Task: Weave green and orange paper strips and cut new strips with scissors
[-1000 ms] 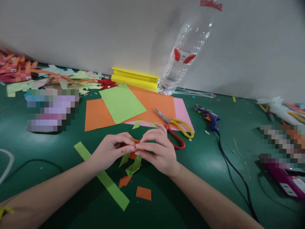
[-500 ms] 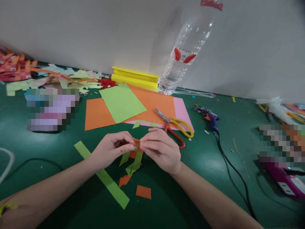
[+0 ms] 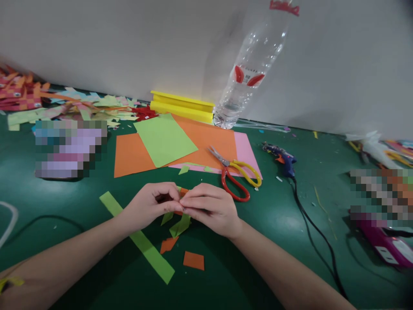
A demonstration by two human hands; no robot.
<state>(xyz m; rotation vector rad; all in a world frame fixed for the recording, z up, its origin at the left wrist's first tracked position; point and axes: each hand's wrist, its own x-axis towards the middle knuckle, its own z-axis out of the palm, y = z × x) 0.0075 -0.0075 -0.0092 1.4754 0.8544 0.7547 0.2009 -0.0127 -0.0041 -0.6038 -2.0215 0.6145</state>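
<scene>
Head view: nearest, small orange paper rectangle point(image 3: 194, 261) and long light-green paper strip point(image 3: 151, 255) on dark-green tabletop point(image 3: 226, 286); next, orange-and-green paper piece point(image 3: 181, 225) with dangling strips, between both hands, mostly covered; left hand point(image 3: 153, 203) and right hand point(image 3: 214, 210) each pinched nearly closed on it, fingertips meeting, exact contact hidden; fingertip gap of half a second ago is gone, so work seems focused on one small spot; farther, red-and-yellow-handled metal scissors point(image 3: 226, 163), partly over orange paper sheet point(image 3: 211, 137)

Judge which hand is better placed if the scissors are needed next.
Probably the right hand: the scissors lie just beyond it, while the left hand is farther off. Both are at the orange-and-green paper piece.
</scene>
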